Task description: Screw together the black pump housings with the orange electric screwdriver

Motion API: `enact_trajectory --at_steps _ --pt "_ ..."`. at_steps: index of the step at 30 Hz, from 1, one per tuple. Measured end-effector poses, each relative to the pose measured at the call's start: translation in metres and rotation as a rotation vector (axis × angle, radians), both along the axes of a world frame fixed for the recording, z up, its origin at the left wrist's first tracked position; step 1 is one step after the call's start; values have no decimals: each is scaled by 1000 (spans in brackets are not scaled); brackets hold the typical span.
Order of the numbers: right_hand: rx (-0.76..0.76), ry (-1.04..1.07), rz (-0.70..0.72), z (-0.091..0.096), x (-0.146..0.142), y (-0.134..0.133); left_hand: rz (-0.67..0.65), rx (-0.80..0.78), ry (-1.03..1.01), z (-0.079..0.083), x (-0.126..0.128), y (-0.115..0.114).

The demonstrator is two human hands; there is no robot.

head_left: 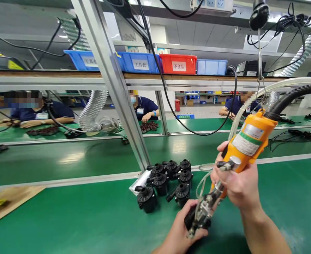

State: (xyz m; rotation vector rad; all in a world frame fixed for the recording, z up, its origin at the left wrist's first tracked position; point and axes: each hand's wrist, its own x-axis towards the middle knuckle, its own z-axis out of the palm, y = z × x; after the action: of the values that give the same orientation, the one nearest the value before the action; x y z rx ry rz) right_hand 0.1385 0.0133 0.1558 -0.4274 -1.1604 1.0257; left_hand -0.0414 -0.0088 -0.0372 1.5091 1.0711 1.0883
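Observation:
My right hand (238, 183) is wrapped round an orange electric screwdriver (250, 137) hung from a hook, with a black cable and clear hoses running off its top. Its metal nose (207, 208) slants down to the left. Below it, my left hand (183, 225) grips a black pump housing (189, 217) low over the green bench; the nose hides much of this part, so I cannot tell whether the tip touches it. Just beyond stand several similar black pumps (159, 181) in a cluster, with a small white bag (139, 183) beside them.
An aluminium post (118, 88) rises behind the pumps. Blue bins (138, 62) and a red bin (178, 64) line the shelf above. Brown cardboard (17, 201) with a yellow item lies at left. Several co-workers sit across the green conveyor (105, 157). A black cable (168, 102) dangles in front.

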Motion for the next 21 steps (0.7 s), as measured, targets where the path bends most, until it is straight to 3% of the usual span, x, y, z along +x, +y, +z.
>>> enact_trajectory --at_steps 5,11,15,21 --pt "-10 -66 -9 3 -17 4 155 15 84 -9 -7 -1" --pt "-17 -110 35 3 -33 -3 81 -48 137 -6 -7 -2" --pt "-95 -148 147 -10 -48 -4 99 36 100 4 -2 -3" --pt "-87 -236 118 -26 -52 0 52 -42 65 9 1 -3"
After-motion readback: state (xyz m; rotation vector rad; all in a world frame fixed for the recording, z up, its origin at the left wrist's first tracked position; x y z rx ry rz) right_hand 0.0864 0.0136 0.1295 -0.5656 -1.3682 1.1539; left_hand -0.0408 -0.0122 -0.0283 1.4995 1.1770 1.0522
